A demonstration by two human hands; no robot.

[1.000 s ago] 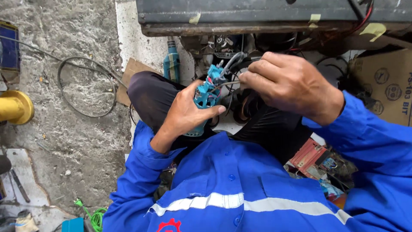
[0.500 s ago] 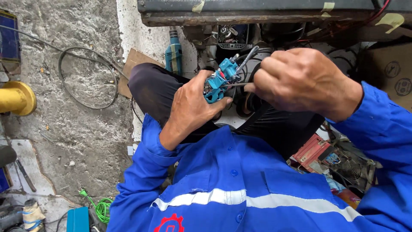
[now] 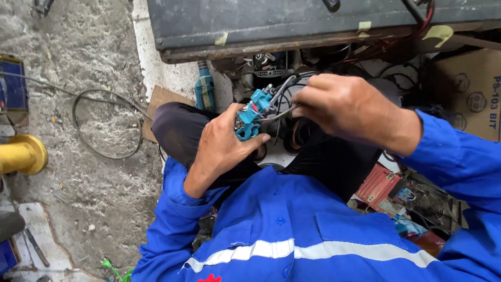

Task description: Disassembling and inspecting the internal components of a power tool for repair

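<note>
teal plastic switch (image 3: pixel 249 116) gripped, left hand (image 3: pixel 224 146)

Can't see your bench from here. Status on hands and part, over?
Left hand gripping blue switch part. Right hand pinching a thin metal tool against it. Black wires crowd the part.

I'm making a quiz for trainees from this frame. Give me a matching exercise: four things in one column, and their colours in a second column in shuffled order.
Things:
1. small part held in the left hand
2. pipe fitting at the left edge
3. loop of cable on the concrete
4. flat case by the right knee

Colours:
A. yellow
B. red
C. turquoise blue
D. black

Pairs: 1-C, 2-A, 3-D, 4-B
</note>
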